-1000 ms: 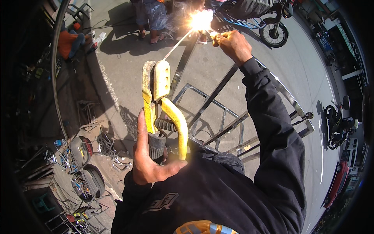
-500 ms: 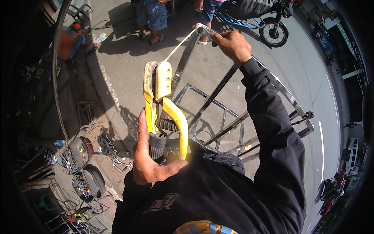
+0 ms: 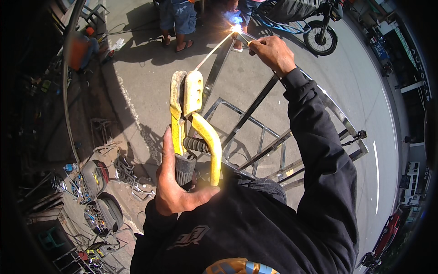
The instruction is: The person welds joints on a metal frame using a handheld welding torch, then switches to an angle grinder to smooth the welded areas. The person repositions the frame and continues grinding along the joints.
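My left hand (image 3: 175, 192) is closed around the lower end of a yellow welding electrode holder (image 3: 211, 137), thumb on its curved lever. A thin welding rod (image 3: 212, 52) sticks out of the jaws, up and to the right. At its tip a bright arc (image 3: 236, 28) glows with bluish smoke, at the far corner of a steel frame (image 3: 252, 109) of square tubing. My right hand (image 3: 276, 54) pinches the frame's metal bar just right of the arc. The glare hides the joint itself.
Two standing people, one in denim shorts (image 3: 178, 18), are beyond the frame. A motorcycle wheel (image 3: 320, 38) stands at far right. Tool bags (image 3: 104, 212) and cables lie on the left. A red car (image 3: 387, 235) is on the road at right.
A bright arc with sparks and smoke has appeared at the rod's tip. The holder has shifted slightly right and up. My right hand stays in place. A red car has come into view at right.
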The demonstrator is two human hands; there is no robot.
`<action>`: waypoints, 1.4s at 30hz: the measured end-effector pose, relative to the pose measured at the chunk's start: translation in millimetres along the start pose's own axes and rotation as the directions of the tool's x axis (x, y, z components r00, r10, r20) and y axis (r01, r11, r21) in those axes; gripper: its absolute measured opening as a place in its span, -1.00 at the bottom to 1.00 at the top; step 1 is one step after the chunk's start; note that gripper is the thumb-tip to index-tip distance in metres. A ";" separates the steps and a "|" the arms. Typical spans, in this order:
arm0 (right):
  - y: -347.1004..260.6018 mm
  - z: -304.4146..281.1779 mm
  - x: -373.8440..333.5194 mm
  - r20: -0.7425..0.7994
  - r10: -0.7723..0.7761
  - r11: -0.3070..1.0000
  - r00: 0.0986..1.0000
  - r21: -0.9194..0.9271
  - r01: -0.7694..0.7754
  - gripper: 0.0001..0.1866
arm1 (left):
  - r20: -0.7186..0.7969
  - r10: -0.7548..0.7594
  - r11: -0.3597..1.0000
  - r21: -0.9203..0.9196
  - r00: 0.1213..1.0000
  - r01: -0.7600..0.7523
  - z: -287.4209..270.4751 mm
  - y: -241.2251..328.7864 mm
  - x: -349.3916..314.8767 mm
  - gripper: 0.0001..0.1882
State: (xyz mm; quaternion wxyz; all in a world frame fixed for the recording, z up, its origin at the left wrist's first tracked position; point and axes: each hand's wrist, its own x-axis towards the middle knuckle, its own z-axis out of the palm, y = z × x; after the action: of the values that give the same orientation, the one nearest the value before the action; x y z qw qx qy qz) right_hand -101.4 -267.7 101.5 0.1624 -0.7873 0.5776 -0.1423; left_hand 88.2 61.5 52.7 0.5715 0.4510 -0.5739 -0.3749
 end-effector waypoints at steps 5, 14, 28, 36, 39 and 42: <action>5.3 2.6 0.5 -0.038 -0.082 0.994 0.996 -0.078 0.079 -0.54 | -0.023 -0.024 0.992 -0.122 0.999 0.021 3.6 -0.7 -0.4 0.38; -0.9 0.7 -0.8 0.007 0.022 1.000 1.000 0.009 -0.022 -0.58 | -0.012 0.020 0.995 -0.098 1.000 -0.021 2.1 -0.6 1.4 0.37; 1.4 1.3 0.3 0.009 -0.019 1.000 1.000 0.012 0.019 -0.55 | -0.033 -0.001 1.000 -0.019 0.999 0.000 1.8 -4.0 -0.3 0.38; 9.1 3.3 6.0 0.040 -0.017 1.000 0.999 0.002 0.017 -0.58 | -0.039 -0.040 0.999 -0.027 0.998 0.039 1.8 -3.3 0.9 0.40; 14.6 4.8 12.7 0.051 -0.053 0.998 0.997 -0.030 0.055 -0.57 | -0.061 -0.018 0.999 -0.033 0.998 0.016 3.1 -4.5 0.9 0.40; 20.0 3.9 15.2 0.115 -0.106 0.989 0.988 0.118 0.092 -0.53 | -0.090 0.015 0.999 -0.042 0.996 -0.019 4.3 -5.8 1.3 0.39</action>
State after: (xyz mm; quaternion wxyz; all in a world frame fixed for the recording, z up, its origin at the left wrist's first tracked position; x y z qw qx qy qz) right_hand -112.7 -287.5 90.1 0.2340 -0.8119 0.5177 -0.1344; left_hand 84.6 58.1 47.3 0.6094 0.4501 -0.5434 -0.3618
